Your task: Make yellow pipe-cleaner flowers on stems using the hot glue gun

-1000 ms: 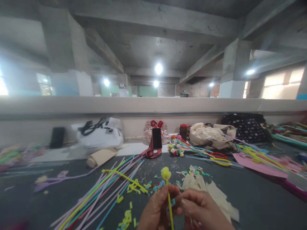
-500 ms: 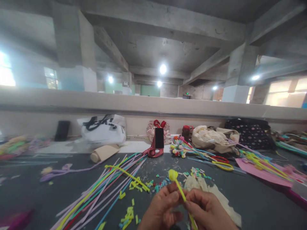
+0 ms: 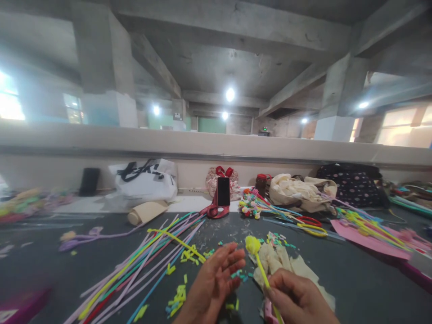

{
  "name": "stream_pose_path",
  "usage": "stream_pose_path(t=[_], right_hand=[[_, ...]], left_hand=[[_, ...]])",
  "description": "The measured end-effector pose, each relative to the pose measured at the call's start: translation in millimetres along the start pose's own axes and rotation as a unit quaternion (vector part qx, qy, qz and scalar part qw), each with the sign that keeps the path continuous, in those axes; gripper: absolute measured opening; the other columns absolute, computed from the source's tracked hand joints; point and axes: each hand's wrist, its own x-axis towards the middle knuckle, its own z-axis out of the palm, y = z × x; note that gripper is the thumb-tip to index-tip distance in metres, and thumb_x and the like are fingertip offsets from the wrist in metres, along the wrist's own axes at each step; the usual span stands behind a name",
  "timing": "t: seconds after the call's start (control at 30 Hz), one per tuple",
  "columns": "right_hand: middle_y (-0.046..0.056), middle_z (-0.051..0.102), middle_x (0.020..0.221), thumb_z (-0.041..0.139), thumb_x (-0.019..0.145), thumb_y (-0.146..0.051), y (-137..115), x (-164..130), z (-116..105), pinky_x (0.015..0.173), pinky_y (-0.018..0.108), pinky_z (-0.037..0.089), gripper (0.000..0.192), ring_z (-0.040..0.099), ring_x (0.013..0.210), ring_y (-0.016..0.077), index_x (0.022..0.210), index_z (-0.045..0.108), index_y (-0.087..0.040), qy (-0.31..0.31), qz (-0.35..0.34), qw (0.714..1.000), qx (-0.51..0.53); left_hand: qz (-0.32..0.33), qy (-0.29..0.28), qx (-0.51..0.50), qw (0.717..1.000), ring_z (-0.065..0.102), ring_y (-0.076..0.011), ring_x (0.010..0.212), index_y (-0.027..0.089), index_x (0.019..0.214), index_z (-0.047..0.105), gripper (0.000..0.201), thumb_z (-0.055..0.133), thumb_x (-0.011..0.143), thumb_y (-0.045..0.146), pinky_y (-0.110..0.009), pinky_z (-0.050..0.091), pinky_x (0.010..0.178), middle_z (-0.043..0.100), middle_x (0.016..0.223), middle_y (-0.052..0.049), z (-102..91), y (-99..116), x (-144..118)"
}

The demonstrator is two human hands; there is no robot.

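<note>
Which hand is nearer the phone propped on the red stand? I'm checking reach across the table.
Left. The left hand lies open, almost straight below the phone; the right hand, gripping the yellow stem, sits lower and further right.

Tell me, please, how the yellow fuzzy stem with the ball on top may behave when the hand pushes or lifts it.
The yellow stem is thin and long, so it probably bends easily. The right hand holds it low down and its ball tip stays up, so it seems light and holds its shape. Its fuzzy surface likely resists slipping.
</note>
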Motion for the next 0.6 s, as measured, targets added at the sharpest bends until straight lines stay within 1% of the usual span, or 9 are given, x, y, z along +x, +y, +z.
stream_pose_path(t=[0.07, 0.13, 0.2, 0.3, 0.33, 0.4, 0.47, 0.53, 0.6], right_hand=[[-0.005, 0.036, 0.048, 0.048, 0.071, -0.038, -0.3, 1.1, 0.3, 0.041, 0.020, 0.025, 0.025, 0.032, 0.043, 0.0089, 0.058, 0.047, -0.017, 0.012, -0.001, 1.000, 0.010], [-0.005, 0.037, 0.048, 0.049, 0.070, -0.037, 0.7, 1.9, 2.3, 0.041, 0.020, 0.025, 0.024, 0.033, 0.045, 0.0091, 0.057, 0.047, -0.017, 0.023, -0.004, 1.000, 0.001], [-0.005, 0.038, 0.048, 0.049, 0.070, -0.034, 3.0, 2.6, 6.1, 0.042, 0.019, 0.026, 0.023, 0.034, 0.045, 0.0091, 0.055, 0.046, -0.017, 0.023, -0.003, 1.000, -0.007], [-0.005, 0.039, 0.048, 0.050, 0.070, -0.031, 6.9, 3.4, 13.2, 0.043, 0.019, 0.028, 0.022, 0.037, 0.047, 0.0092, 0.053, 0.045, -0.018, 0.012, -0.008, 1.000, -0.007], [-0.005, 0.039, 0.048, 0.051, 0.070, -0.031, 7.8, 3.6, 15.3, 0.042, 0.018, 0.028, 0.023, 0.037, 0.047, 0.0092, 0.053, 0.044, -0.018, 0.009, -0.009, 1.000, -0.005], [-0.005, 0.039, 0.049, 0.052, 0.070, -0.032, 8.5, 4.0, 18.6, 0.042, 0.018, 0.027, 0.023, 0.035, 0.047, 0.0085, 0.053, 0.043, -0.018, -0.003, -0.006, 1.000, 0.015], [-0.006, 0.038, 0.050, 0.052, 0.069, -0.032, 7.6, 4.1, 20.5, 0.042, 0.018, 0.026, 0.022, 0.032, 0.046, 0.0074, 0.055, 0.043, -0.018, -0.037, 0.013, 0.998, 0.055], [-0.006, 0.037, 0.048, 0.054, 0.067, -0.033, 5.8, 3.5, 21.0, 0.041, 0.018, 0.025, 0.022, 0.030, 0.044, 0.0065, 0.056, 0.044, -0.017, -0.094, 0.047, 0.989, 0.100], [-0.008, 0.035, 0.045, 0.057, 0.064, -0.036, 4.1, 2.1, 18.8, 0.040, 0.017, 0.023, 0.025, 0.028, 0.042, 0.0055, 0.054, 0.044, -0.017, -0.150, 0.084, 0.977, 0.124]], left_hand=[[-0.010, 0.001, 0.035, 0.999, 0.057, -0.0103, 0.067, 0.015, 0.093, 0.059, 0.033, 0.064, 0.065, 0.033, -0.017, 0.040, 0.049, 0.063, 0.090, -0.007, 2.7, -2.1, -0.4], [-0.035, -0.026, 0.075, 0.996, 0.052, -0.0065, 0.054, 0.013, 0.084, 0.063, 0.032, 0.070, 0.059, 0.030, -0.014, 0.032, 0.039, 0.063, 0.080, -0.005, 5.5, -5.5, -1.0], [-0.052, -0.051, 0.100, 0.992, 0.049, -0.0051, 0.048, 0.012, 0.078, 0.064, 0.030, 0.073, 0.054, 0.028, -0.014, 0.029, 0.036, 0.061, 0.071, -0.002, 7.2, -9.9, -1.0], [-0.042, -0.054, 0.117, 0.991, 0.045, -0.0043, 0.044, 0.012, 0.071, 0.063, 0.025, 0.072, 0.054, 0.029, -0.013, 0.027, 0.035, 0.054, 0.055, 0.002, 8.3, -16.1, -0.5], [-0.039, -0.055, 0.121, 0.990, 0.044, -0.0042, 0.043, 0.012, 0.069, 0.062, 0.024, 0.072, 0.055, 0.029, -0.013, 0.027, 0.034, 0.052, 0.051, 0.003, 8.7, -17.5, -0.6], [-0.034, -0.057, 0.117, 0.991, 0.042, -0.0036, 0.040, 0.012, 0.067, 0.060, 0.022, 0.071, 0.056, 0.028, -0.012, 0.026, 0.033, 0.053, 0.052, 0.002, 9.9, -18.2, -1.3], [-0.015, -0.044, 0.092, 0.995, 0.042, -0.0022, 0.039, 0.013, 0.068, 0.058, 0.020, 0.069, 0.060, 0.027, -0.011, 0.025, 0.032, 0.058, 0.059, 0.000, 11.0, -14.4, -2.5], [0.011, -0.006, 0.052, 0.999, 0.042, -0.0005, 0.038, 0.014, 0.071, 0.056, 0.017, 0.066, 0.065, 0.025, -0.010, 0.025, 0.032, 0.061, 0.066, -0.001, 10.5, -5.6, -3.1], [0.021, 0.045, 0.007, 0.999, 0.044, -0.0012, 0.039, 0.015, 0.073, 0.054, 0.015, 0.065, 0.065, 0.021, -0.009, 0.028, 0.033, 0.063, 0.068, -0.002, 7.2, 7.1, -2.3]])
